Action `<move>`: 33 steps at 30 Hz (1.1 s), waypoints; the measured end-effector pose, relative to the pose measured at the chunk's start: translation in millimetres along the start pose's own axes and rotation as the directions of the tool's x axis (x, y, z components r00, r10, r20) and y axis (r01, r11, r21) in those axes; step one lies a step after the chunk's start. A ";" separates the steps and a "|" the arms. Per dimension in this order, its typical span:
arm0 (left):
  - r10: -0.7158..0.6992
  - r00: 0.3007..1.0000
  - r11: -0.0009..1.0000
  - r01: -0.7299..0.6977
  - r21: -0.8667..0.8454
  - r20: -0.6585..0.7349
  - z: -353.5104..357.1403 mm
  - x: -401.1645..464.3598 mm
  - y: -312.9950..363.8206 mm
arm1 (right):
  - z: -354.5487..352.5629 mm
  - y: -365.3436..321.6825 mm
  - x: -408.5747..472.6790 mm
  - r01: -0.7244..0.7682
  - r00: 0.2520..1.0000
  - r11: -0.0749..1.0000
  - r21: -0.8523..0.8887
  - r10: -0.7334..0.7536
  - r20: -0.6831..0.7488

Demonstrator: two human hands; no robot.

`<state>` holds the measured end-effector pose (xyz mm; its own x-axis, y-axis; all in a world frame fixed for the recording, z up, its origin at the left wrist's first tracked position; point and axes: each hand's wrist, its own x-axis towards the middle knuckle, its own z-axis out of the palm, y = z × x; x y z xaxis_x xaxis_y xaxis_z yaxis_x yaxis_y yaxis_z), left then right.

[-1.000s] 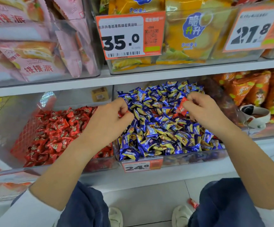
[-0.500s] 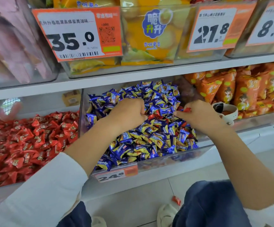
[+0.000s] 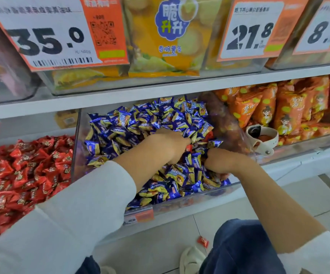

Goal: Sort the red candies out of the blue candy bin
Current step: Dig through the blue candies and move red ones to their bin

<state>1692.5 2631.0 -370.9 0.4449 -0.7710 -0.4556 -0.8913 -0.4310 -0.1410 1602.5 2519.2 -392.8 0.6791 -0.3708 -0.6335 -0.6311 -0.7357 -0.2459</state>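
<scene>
The clear bin (image 3: 77, 155) on the lower shelf is heaped with blue-wrapped candies (image 3: 140, 125). Both my hands are inside it. My left hand (image 3: 170, 145) is curled in the middle of the heap, and a red candy (image 3: 188, 148) shows at its fingertips. Just right of it, my right hand (image 3: 221, 162) is dug knuckles-up into the blue candies with its fingers hidden. Another bit of red wrapper (image 3: 209, 135) shows near the bin's right wall. To the left, the neighbouring bin holds the red candies (image 3: 22, 175).
A white smartwatch (image 3: 261, 137) lies on the edge of the bin of orange snack bags (image 3: 278, 107) to the right. One red candy (image 3: 202, 241) lies on the floor tiles by my knee. Upper-shelf bins with price cards (image 3: 57, 34) hang just above.
My head has come closer and turned right. Both hands have moved down and right, deeper into the blue candies. The red candy seen in my right fingers earlier is out of sight.
</scene>
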 end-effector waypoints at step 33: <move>-0.339 0.768 0.811 -0.054 -0.583 -0.544 26.2 -85.9 -57.5 | -22.4 -16.4 -25.4 0.422 0.829 0.905 0.059 -0.359 -0.429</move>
<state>1703.3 2734.3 -346.7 0.6916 -0.7005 0.1760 -0.6958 -0.5809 0.4224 1603.9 2528.1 -356.3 0.9503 -0.2866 -0.1219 -0.3063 -0.7889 -0.5328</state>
